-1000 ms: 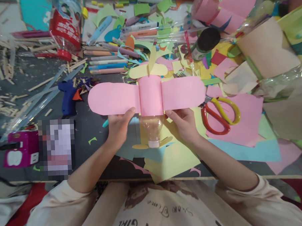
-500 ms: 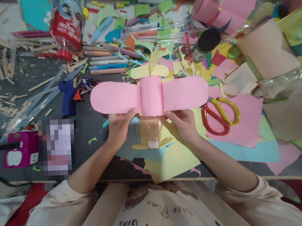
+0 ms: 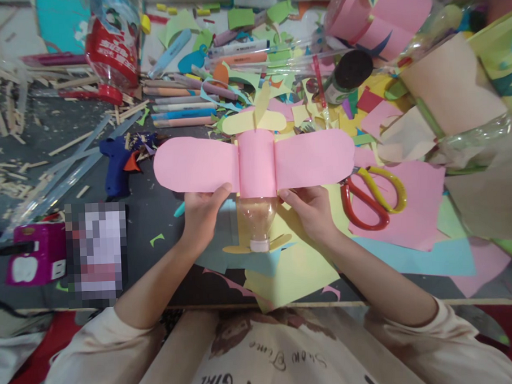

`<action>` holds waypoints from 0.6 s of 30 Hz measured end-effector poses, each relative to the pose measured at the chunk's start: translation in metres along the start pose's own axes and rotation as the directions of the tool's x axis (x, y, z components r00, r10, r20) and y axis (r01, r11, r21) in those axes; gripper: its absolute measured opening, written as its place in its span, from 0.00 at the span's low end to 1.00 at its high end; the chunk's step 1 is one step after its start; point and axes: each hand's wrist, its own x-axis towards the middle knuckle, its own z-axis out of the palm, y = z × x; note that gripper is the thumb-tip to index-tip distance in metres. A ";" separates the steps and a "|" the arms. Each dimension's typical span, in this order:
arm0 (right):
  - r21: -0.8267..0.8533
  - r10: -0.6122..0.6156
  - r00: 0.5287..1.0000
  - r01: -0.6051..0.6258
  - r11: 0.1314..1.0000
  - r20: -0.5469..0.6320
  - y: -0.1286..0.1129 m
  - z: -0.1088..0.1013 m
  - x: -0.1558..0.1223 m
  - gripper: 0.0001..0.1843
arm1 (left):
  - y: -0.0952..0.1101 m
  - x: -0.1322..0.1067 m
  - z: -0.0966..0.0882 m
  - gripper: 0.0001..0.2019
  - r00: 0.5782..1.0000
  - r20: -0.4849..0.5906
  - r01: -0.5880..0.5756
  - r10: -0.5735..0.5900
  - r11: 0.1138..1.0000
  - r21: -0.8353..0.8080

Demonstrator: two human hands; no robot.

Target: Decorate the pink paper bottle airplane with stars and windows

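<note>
A bottle airplane [image 3: 257, 163] is held up in front of me, wrapped in pink paper, with its clear neck and white cap toward me. Two rounded pink paper wings spread from its sides, and yellow paper tail pieces [image 3: 253, 122] stand at the far end. My left hand [image 3: 204, 214] grips the left wing's near edge close to the body, thumb on top and fingers underneath, hidden. In the same way my right hand [image 3: 310, 209] pinches the right wing near the body. Yellow paper strips [image 3: 279, 242] show beside the cap.
Red-and-yellow-handled scissors [image 3: 375, 198] lie on pink paper at right. A blue glue gun [image 3: 115, 164], glue sticks and wood bits are at left, near a purple box [image 3: 36, 253]. Markers [image 3: 184, 113], paper scraps, a red-labelled bottle [image 3: 112, 57] and a dark-capped jar [image 3: 352, 69] lie behind.
Almost nothing differs. The wings have tilted very slightly, while both hands keep the same hold on the airplane.
</note>
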 end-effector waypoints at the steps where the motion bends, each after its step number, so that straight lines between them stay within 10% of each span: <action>1: 0.008 -0.003 1.000 0.003 1.000 0.004 0.000 0.000 0.000 0.09 | 0.000 0.000 0.000 0.18 1.000 -0.006 0.002 -0.002 1.000 -0.001; 18: -0.058 -0.026 1.000 0.027 0.998 0.003 -0.004 0.001 0.002 0.13 | -0.001 0.004 -0.001 0.19 1.000 0.021 0.009 -0.008 1.000 -0.029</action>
